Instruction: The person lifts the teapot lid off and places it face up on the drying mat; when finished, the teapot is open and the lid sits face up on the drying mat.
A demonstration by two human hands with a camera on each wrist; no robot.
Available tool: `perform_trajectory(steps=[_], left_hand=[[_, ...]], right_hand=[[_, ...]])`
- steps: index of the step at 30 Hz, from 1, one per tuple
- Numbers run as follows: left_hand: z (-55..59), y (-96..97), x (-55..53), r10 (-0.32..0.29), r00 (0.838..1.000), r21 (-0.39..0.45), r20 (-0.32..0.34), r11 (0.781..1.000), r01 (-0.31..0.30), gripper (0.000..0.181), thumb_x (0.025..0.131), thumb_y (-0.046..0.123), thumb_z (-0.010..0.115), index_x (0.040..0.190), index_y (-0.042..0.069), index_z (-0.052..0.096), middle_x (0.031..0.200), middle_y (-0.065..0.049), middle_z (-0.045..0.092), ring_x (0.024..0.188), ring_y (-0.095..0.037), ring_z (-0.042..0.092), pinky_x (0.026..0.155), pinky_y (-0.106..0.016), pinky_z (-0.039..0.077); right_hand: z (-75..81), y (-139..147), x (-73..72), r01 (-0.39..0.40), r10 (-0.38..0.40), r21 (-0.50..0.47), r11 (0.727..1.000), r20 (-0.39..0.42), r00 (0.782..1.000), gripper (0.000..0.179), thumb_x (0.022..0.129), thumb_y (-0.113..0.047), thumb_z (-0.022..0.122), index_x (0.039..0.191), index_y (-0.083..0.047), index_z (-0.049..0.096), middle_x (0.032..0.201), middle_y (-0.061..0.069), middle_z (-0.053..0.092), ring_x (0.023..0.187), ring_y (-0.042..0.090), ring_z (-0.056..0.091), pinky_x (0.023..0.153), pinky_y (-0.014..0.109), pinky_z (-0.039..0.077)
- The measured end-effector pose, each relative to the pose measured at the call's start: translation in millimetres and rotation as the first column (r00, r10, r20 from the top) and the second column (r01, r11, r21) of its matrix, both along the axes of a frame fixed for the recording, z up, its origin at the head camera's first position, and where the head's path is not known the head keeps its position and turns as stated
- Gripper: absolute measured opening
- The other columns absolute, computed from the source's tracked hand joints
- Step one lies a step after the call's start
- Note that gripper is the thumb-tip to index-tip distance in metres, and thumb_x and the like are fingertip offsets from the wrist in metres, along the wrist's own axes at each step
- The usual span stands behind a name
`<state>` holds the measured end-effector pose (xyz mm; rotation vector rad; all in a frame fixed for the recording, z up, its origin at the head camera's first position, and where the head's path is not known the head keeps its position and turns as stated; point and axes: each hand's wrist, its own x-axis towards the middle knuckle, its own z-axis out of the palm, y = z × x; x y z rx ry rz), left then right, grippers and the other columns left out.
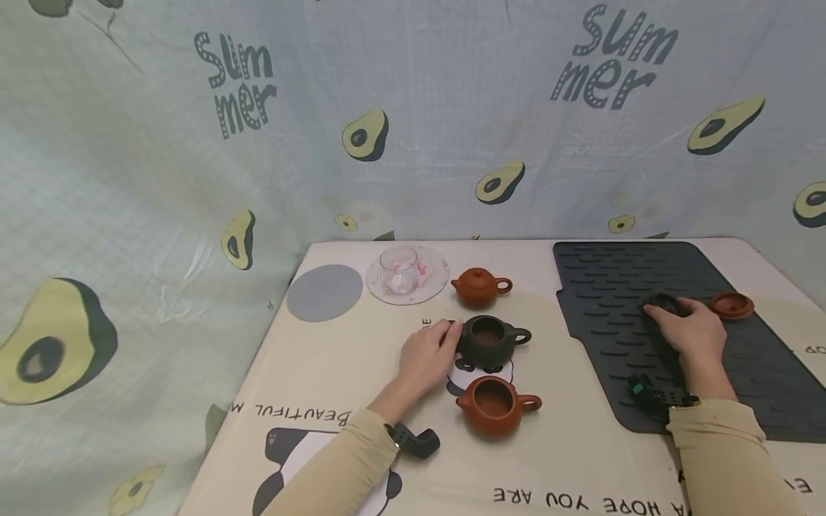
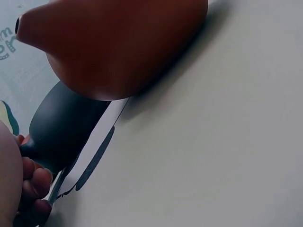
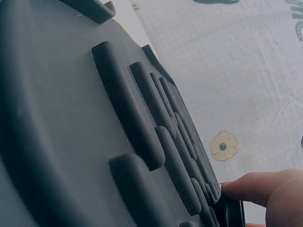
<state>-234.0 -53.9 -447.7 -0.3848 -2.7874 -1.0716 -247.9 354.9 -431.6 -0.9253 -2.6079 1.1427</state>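
Observation:
My left hand [image 1: 424, 360] grips the spout side of a lidless black teapot [image 1: 488, 352] on the table, its handle pointing right. In the left wrist view, fingertips [image 2: 37, 182] curl about the short spout of that black teapot [image 2: 66, 125]. Over on the grey ridged mat, my right hand [image 1: 698, 331] pinches a small black teapot lid [image 1: 662, 301] by its rim; the fingers cover part of it. A reddish-brown lid [image 1: 733, 306] lies just right of this hand. Nearer me than the black teapot stands a lidless reddish-brown teapot [image 1: 493, 423].
Behind the black teapot is a lidded orange-brown teapot [image 1: 477, 289]. A clear glass cup [image 1: 399, 272] stands on a round floral coaster [image 1: 434, 287], beside a grey round pad [image 1: 323, 294]. The ridged mat [image 1: 619, 358] fills the table's right side. A printed curtain [image 1: 426, 93] hangs behind.

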Motion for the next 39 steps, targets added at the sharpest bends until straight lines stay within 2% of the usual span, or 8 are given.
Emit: perform_trajectory(steps=[9,17,32,39], left_hand=[[-0.3,-1.2,1.1,0.001,1.000,-0.007,0.008,1.000,-0.001,0.040,0.110,0.044,0.039,0.087,0.020,0.062,0.070,0.006,0.055,0.072,-0.018,0.054,0.066,-0.034,0.039],[2.0,-0.9,0.8,-0.002,1.000,-0.018,-0.027,1.000,0.002,0.039,0.111,0.039,0.039,0.088,0.017,0.062,0.075,-0.001,0.059,0.076,-0.023,0.058,0.068,-0.037,0.041],[3.0,-0.4,-0.4,-0.007,1.000,-0.010,-0.021,1.000,0.007,0.038,0.111,0.037,0.039,0.086,0.017,0.059,0.074,-0.002,0.055,0.075,-0.025,0.056,0.068,-0.038,0.040],[2.4,-1.3,-0.2,0.000,1.000,0.000,-0.003,1.000,0.000,0.039,0.111,0.037,0.039,0.083,0.017,0.057,0.071,-0.002,0.052,0.075,-0.024,0.054,0.068,-0.037,0.040]], right_hand=[[0.3,-1.9,0.3,0.001,-0.001,-0.010,1.000,0.004,1.000,0.078,0.101,-0.039,0.056,0.157,0.006,0.026,0.159,0.035,0.023,0.143,0.054,0.024,0.110,0.064,0.029],[2.3,-2.1,1.3,-0.003,0.003,-0.008,1.000,-0.002,1.000,0.078,0.101,-0.038,0.057,0.157,0.005,0.025,0.159,0.035,0.024,0.143,0.055,0.025,0.110,0.064,0.029],[3.6,-1.1,1.8,-0.002,0.002,-0.029,1.000,-0.017,1.000,0.080,0.100,-0.040,0.058,0.158,0.004,0.024,0.159,0.034,0.023,0.142,0.055,0.026,0.108,0.065,0.031],[7.6,-3.7,3.3,-0.007,0.003,-0.048,0.999,-0.082,0.997,0.080,0.099,-0.037,0.061,0.157,0.006,0.026,0.160,0.036,0.011,0.147,0.052,0.016,0.111,0.064,0.027]])
